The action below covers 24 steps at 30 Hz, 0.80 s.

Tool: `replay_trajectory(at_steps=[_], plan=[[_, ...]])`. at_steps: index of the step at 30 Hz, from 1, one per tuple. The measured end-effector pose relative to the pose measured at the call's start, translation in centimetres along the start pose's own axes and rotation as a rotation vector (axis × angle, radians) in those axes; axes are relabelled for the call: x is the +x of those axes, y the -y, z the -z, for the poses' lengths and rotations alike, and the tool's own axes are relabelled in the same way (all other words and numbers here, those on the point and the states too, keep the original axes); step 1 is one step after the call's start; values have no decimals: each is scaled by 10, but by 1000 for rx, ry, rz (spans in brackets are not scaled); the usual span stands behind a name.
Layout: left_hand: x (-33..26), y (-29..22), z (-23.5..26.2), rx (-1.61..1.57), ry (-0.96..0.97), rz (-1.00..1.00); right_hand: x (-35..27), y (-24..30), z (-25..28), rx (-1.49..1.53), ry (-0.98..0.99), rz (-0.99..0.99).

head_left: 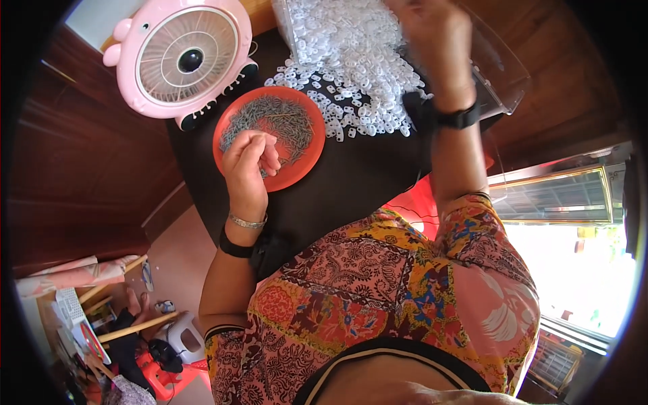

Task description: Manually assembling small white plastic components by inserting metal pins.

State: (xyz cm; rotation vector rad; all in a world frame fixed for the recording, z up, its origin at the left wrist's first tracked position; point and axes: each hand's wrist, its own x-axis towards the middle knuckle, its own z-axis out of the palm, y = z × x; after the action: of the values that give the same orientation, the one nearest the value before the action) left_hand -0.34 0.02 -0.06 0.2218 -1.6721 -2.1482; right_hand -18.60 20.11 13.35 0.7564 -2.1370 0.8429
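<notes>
A red plate (312,162) on the dark table holds many small grey screws (275,116). Over its near left part is my left hand (248,156), fingers curled together; what they may hold is hidden. A large heap of small white plastic pieces with holes (368,74) spreads beyond the plate, towards the far edge. My right hand (440,34) is raised at the far right of this heap, smeared by motion, its fingertips running out of view. Both wrists wear black bands, and the left one also has a silver bracelet.
A pink animal-shaped fan (128,74) stands left of the plate. To the right of the heap is a clear plastic container (503,74). The black tabletop (351,172) lies between me and the pieces. At lower left a person sits near a red stool (162,378).
</notes>
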Motion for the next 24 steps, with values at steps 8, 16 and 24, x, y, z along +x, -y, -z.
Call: replay_trajectory(at_steps=[8, 16, 24], plan=[[3, -4, -3, 22, 26, 36, 7, -97, 9, -381, -134, 232], [3, 2, -1, 52, 12, 70, -66, -67, -70, 188, 738, 136], [4, 3, 3, 104, 25, 87, -80, -57, -105, -114, 836, 366]])
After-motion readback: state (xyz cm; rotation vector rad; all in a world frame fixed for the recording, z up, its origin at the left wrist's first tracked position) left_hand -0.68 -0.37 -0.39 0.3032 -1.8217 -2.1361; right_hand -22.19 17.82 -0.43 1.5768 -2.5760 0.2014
